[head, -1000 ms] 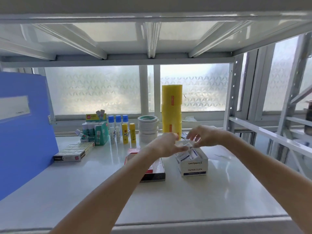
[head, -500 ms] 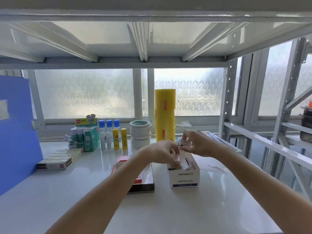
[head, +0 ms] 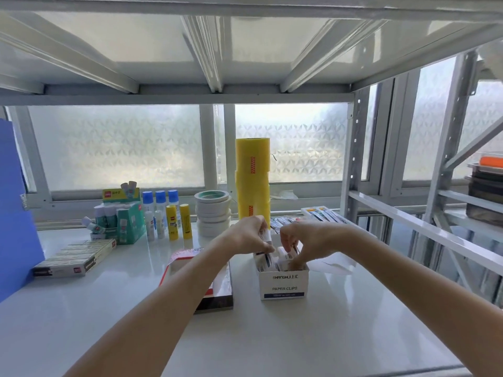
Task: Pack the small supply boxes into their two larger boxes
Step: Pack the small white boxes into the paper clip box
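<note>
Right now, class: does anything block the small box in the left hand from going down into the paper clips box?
Nothing visible. The left hand holds the small box just above the open paper clips box; the right hand works inside.

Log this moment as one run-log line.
packing | left hand holds small box above paper clips box | right hand fingers inside it | red tray alongside

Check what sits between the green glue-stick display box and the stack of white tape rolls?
Head view: blue-capped glue bottles and two yellow glue sticks stand between the green glue-stick display box and the white tape rolls.
</note>
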`<state>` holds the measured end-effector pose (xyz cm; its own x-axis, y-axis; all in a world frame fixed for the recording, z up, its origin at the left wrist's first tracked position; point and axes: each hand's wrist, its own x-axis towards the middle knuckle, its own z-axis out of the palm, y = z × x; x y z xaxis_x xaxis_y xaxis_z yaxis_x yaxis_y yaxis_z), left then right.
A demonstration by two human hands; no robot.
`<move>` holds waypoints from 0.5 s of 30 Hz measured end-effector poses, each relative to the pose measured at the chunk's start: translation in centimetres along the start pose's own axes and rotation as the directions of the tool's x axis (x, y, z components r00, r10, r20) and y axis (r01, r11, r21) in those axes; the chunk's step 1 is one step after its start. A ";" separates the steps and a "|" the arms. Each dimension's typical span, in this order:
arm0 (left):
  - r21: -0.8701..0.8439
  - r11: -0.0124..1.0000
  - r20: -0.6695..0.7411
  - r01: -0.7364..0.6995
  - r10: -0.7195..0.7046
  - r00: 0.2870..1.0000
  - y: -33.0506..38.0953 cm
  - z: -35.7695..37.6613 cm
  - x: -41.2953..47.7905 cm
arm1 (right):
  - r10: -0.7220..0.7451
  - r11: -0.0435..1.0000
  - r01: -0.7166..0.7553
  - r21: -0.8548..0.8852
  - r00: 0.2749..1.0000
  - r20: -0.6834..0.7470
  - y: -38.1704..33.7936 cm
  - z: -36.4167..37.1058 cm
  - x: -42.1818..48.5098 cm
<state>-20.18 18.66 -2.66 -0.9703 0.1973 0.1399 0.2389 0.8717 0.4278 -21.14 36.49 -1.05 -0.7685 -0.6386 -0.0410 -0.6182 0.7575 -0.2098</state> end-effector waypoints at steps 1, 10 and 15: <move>-0.002 1.000 -0.001 0.004 -0.004 1.000 0.0 0.0 0.1 | 0.000 1.000 0.000 0.023 1.000 -0.002 0.2 -0.2 0.1; 0.016 1.000 -0.017 0.000 0.000 1.000 -0.5 -0.8 -0.3 | 0.129 0.986 -0.140 0.093 0.985 0.116 0.0 0.5 2.9; 0.013 1.000 0.015 -0.020 0.020 1.000 0.2 -0.9 -0.5 | 0.092 0.969 -0.129 0.212 0.980 0.174 1.4 -1.5 1.9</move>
<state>-19.62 18.34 -1.82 -0.9659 0.2212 0.1347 0.2577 0.8736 0.4129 -23.74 36.52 0.04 -0.7817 -0.5799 -0.2295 -0.4652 0.7873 -0.4047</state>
